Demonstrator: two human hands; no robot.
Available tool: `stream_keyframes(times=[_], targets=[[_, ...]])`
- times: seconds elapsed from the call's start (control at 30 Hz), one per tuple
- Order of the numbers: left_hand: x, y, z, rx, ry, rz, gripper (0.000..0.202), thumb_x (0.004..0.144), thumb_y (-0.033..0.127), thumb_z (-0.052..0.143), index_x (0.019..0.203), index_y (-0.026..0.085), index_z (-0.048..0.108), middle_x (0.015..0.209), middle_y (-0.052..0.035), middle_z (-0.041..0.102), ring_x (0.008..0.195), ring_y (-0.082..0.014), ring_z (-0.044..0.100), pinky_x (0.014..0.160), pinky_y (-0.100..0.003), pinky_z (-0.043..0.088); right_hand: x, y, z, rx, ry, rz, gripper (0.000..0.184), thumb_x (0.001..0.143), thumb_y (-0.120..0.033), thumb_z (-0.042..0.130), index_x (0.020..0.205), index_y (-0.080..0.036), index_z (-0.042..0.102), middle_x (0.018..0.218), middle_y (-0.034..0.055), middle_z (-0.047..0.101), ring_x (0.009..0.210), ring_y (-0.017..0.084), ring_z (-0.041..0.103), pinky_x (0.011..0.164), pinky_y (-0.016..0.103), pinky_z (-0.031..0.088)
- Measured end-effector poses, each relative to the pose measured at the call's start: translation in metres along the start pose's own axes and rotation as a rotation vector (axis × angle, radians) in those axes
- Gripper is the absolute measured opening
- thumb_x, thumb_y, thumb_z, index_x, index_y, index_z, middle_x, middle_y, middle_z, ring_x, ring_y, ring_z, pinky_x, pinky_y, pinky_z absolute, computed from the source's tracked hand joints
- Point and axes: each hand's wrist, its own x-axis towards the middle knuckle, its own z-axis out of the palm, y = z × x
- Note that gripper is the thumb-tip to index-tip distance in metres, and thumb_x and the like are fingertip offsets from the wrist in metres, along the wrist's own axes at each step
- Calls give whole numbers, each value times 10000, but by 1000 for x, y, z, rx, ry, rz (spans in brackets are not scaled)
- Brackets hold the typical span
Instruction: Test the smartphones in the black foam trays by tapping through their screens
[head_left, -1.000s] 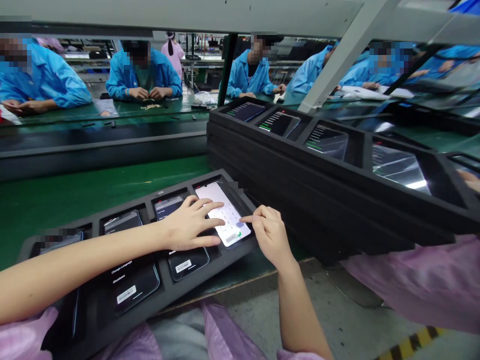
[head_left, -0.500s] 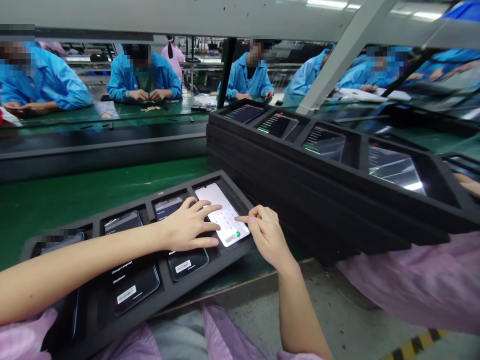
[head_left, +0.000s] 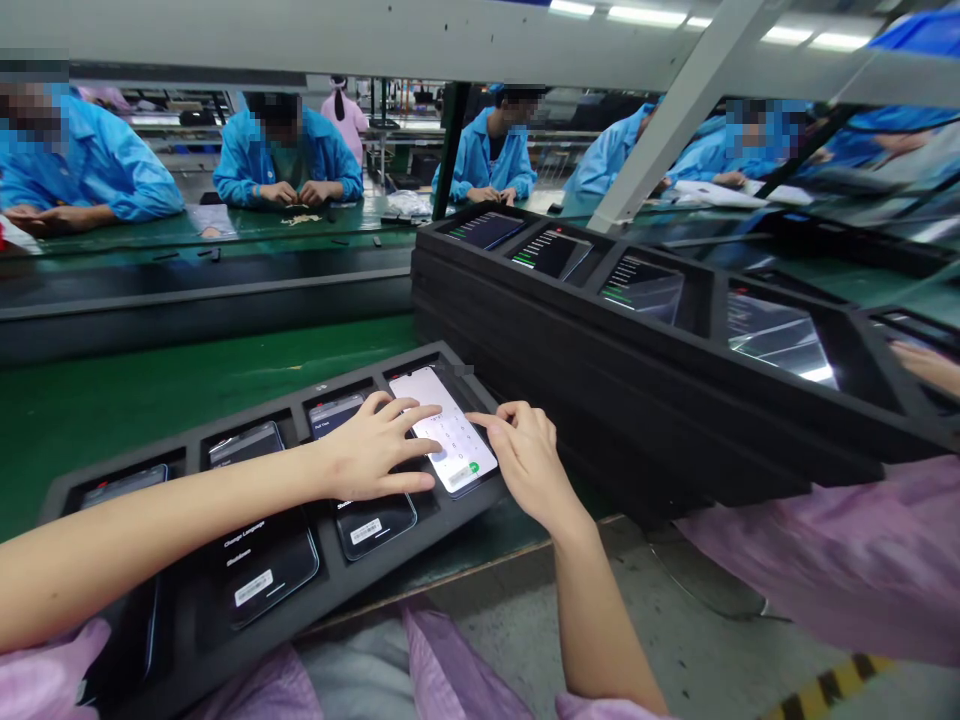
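A smartphone (head_left: 459, 462) with a lit white dial-pad screen lies in the far-right compartment of a black foam tray (head_left: 442, 535). My left hand (head_left: 382, 445) reaches over it from the left, fingers spread, with fingertips on or just above the left side of the keypad. At the phone's right edge, my right hand (head_left: 525, 455) points its index finger at the screen while the other fingers curl; it holds nothing. Dark-screened phones with menu text, including one phone (head_left: 281, 570) bearing a white barcode label, fill the other compartments, partly hidden under my left forearm.
A tall stack of black foam trays (head_left: 600, 350) stands at the right, its top one holding several phones. Beyond a dark rail (head_left: 225, 290), people in blue jackets work at a green bench. A pink sleeve (head_left: 840, 560) and another person's hand (head_left: 930, 365) are at right.
My right index finger has shifted up and slightly left along the phone's right side. My left fingers have moved slightly, and characters now show above the keypad.
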Motion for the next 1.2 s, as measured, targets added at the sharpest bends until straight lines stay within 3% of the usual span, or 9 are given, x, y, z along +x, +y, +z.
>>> stream_keyframes(times=[0.13, 0.27, 0.47, 0.8, 0.93, 1.2], targets=[[0, 0, -1, -3, 2, -5, 489, 906, 529, 305, 1192, 225, 560, 1401, -186, 412, 1216, -366, 410, 917, -543, 303, 9, -6, 1, -104, -77, -32, 408, 950, -366, 262, 1165, -318, 606, 1022, 82, 485, 994, 236, 445, 959, 511, 294], [0, 1, -3, -4, -2, -12, 496, 907, 531, 299, 1197, 222, 557, 1401, -191, 409, 1226, -366, 402, 921, -547, 302, 15, -7, 4, -143, -81, -44, 421, 950, -390, 264, 1126, -293, 633, 1038, 92, 480, 1034, 250, 433, 984, 534, 265], [-3, -1, -1, 5, 8, -14, 504, 908, 537, 286, 1185, 218, 562, 1405, -188, 404, 1217, -363, 410, 917, -546, 302, 11, -4, 1, -12, -7, -45, 498, 954, -307, 213, 965, -287, 711, 948, 62, 489, 895, 207, 449, 911, 456, 323], [2, 1, 0, -9, 11, -5, 488, 905, 532, 309, 1201, 229, 552, 1402, -180, 412, 1213, -355, 412, 922, -541, 296, 9, -5, -4, 23, -138, -178, 475, 920, -189, 275, 863, -313, 730, 941, 38, 501, 937, 191, 432, 958, 425, 252], [3, 2, 0, -5, 1, 4, 473, 907, 527, 305, 1169, 248, 581, 1407, -173, 409, 1208, -359, 417, 915, -542, 297, 8, -2, -3, 66, -53, -175, 476, 913, -185, 275, 835, -294, 732, 900, 33, 508, 864, 176, 440, 908, 397, 281], [4, -1, -1, -26, -2, 37, 468, 905, 529, 312, 1165, 255, 588, 1408, -171, 408, 1208, -364, 416, 915, -545, 292, 5, 2, -1, 161, 120, -132, 468, 873, -180, 324, 600, -242, 699, 763, 18, 503, 719, 151, 428, 782, 357, 305]])
